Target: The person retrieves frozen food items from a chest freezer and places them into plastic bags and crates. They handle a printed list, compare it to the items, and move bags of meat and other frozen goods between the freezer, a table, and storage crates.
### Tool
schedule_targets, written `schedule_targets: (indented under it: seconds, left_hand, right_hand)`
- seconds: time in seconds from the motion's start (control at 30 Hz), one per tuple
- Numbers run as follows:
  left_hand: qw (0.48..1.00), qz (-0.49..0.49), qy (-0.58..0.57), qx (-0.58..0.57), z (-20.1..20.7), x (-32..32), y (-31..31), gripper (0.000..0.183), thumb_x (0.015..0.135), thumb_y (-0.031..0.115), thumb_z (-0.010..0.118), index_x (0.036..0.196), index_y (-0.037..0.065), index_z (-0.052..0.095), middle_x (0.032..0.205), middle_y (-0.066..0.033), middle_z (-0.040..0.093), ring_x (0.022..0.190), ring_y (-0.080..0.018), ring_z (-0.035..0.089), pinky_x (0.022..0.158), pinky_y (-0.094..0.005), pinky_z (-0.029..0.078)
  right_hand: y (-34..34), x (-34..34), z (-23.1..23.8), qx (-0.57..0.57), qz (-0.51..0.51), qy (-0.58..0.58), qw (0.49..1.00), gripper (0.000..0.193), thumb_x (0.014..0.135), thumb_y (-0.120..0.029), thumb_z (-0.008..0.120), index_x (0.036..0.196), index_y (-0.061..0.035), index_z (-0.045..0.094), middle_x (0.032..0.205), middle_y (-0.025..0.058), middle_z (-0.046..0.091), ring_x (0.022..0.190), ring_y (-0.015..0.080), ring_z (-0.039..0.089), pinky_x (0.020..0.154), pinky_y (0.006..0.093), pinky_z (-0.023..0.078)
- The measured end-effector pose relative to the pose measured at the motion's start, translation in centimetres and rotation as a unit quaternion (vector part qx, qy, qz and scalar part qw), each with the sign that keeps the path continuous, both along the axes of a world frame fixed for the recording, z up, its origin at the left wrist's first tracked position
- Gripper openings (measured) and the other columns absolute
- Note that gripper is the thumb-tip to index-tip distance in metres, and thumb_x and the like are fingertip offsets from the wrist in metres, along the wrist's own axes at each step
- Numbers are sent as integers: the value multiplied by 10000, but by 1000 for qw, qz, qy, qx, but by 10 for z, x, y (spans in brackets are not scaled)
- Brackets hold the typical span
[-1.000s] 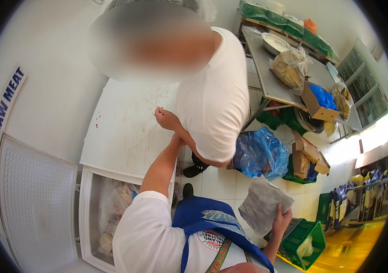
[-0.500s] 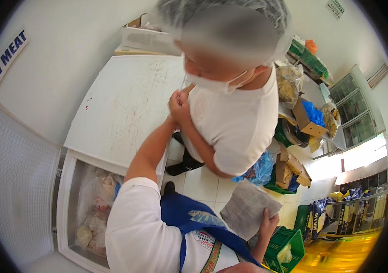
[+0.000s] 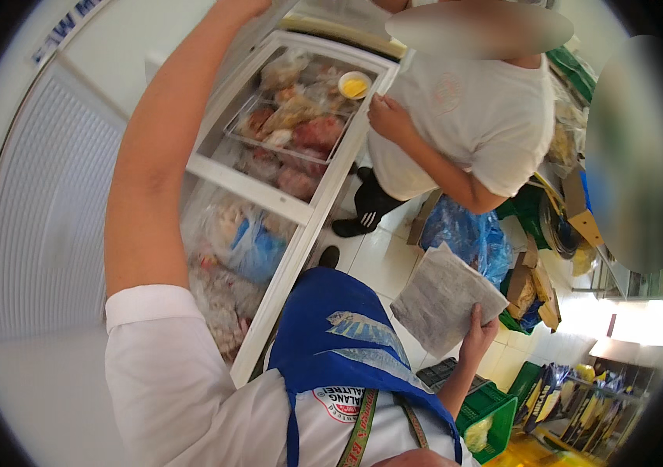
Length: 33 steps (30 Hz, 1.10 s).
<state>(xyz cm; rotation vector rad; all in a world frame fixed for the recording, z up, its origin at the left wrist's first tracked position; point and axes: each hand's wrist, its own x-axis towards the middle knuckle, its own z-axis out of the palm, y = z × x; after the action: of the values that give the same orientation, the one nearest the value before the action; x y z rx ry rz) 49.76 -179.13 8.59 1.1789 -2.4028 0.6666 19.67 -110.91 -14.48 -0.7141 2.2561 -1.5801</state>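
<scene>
My left arm stretches up along the left, and my left hand (image 3: pixel 247 6) is at the raised freezer lid (image 3: pixel 257 29), partly cut off by the top edge of the view. Below the lid the chest freezer (image 3: pixel 250 187) stands open in two sections. The far section holds bagged raw meat (image 3: pixel 317 134), a wire basket and a small white tub (image 3: pixel 355 85) with something yellow. Clear plastic bags (image 3: pixel 230 233) fill the near section. My right hand (image 3: pixel 478 335) is closed on the edge of a grey folded cloth (image 3: pixel 448 300), held in front of my blue apron.
A person in a white shirt (image 3: pixel 471 117) stands across the freezer, one hand (image 3: pixel 391 118) at its rim. Another blurred figure (image 3: pixel 635 156) is at the right. Blue plastic bags (image 3: pixel 468 237), cardboard boxes and a green crate (image 3: pixel 487 416) stand on the tiled floor. A second, ribbed lid (image 3: pixel 55 210) leans against the left wall.
The far freezer lid has been lifted, showing the meat inside. My left hand has moved from near the other person's hands up to the lid. The cloth stays in my right hand.
</scene>
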Motion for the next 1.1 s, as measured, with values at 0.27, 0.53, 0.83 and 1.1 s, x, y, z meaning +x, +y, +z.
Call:
schedule_targets:
  seconds: [0.27,0.53,0.83,1.1]
  left_hand:
    - [983,52,131,118,-160,171,145,373,856,-13,611,1185,120,729,1376,-198,631,1235,-400,613,1078,-470,483]
    - [801,324,180,470,-427,318,300,419,840,78,672,1258,99,693,1289,-212,674,1228,-392,628,1038,-473,515]
    - [777,259,250,517,-564,278,364,579,900,108,661,1457,49,514,1515,-171,529,1356,-351,548,1080,-436,506]
    - [753,299,202,550,-593,275,337,538,1007,106,563,1535,94,460,1622,-109,429,1504,-269,399,1180,-520,391]
  right_hand:
    - [-28,2,5,77,142,17,987,303,1020,-210,694,1167,54,687,1063,91,732,960,160,645,877,318,505]
    - [-87,82,9,155,296,17,942,255,986,-176,719,1108,47,703,979,119,752,906,164,665,826,333,520]
    - [-174,203,7,259,518,164,799,170,953,-134,730,1022,17,695,887,215,734,791,324,729,721,393,528]
    - [-232,303,12,318,621,189,691,146,940,-115,733,1045,-15,717,873,196,747,775,300,752,690,362,558]
